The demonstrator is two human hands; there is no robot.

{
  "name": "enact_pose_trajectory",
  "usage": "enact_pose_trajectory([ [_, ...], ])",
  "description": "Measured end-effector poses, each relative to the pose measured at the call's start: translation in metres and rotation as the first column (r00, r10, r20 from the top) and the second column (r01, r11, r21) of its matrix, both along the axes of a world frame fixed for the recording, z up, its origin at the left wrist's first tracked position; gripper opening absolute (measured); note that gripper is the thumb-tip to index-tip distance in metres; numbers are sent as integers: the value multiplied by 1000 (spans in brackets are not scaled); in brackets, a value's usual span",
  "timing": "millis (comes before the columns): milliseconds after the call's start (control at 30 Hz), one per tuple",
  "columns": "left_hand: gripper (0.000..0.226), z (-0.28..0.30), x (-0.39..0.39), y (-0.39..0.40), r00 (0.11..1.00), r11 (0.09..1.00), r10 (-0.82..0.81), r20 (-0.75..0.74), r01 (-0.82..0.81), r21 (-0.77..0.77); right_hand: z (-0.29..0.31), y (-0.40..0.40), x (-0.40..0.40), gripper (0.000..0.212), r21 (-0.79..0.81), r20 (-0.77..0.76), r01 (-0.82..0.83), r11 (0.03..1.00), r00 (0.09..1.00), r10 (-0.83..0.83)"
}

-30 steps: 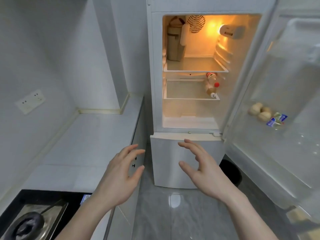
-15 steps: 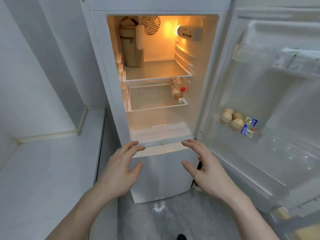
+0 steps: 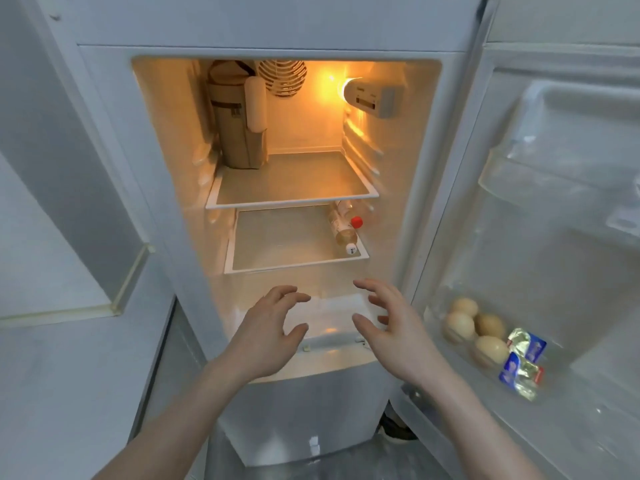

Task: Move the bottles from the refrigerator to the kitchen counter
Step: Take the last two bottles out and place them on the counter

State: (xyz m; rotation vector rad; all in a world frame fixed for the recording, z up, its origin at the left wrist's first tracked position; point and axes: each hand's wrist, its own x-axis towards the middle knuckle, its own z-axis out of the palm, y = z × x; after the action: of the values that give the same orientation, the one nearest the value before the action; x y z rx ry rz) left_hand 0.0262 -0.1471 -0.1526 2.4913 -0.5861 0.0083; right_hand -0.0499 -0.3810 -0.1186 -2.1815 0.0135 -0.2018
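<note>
Lit from within by a warm orange lamp high on the refrigerator cavity's right wall, blown out to near white at its core. Amber glow across the upper shelf, fading to pale yellow by the lower shelf. Cool, flat grey daylight outside, on the bench and open door. Soft shadow along the left wall. Faint sheen on the floor tiles at bottom. Strong wide-angle bending of straight edges toward the corners. Slight softness overall, with smeared detail on the clear door bins; both hands fairly sharp, evenly lit.
</note>
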Motion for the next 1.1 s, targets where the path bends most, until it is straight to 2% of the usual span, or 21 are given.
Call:
enact_pose_trajectory([
  [233,57,-23,89,-59,988,997,0,-155,12,79,-12,-5,57,53,54,-39,38,998,999,-36],
  [400,67,-25,151,-101,985,969,-45,-166,83,231,-20,-7,89,56,31,-72,74,997,995,-72],
  [567,70,-29,200,-136,979,936,-92,-183,148,319,-20,-13,114,57,16,-74,144,989,987,-142],
  [800,83,-50,244,-154,954,921,-135,-268,221,322,-27,-22,138,64,2,-68,221,975,973,-221],
  [967,67,-52,259,-151,958,921,-179,-225,243,303,-35,-21,159,66,-3,-56,274,962,960,-273],
  [1100,52,-57,258,-132,971,958,-138,-196,181,222,-41,-18,186,65,-10,-71,285,958,956,-285],
])
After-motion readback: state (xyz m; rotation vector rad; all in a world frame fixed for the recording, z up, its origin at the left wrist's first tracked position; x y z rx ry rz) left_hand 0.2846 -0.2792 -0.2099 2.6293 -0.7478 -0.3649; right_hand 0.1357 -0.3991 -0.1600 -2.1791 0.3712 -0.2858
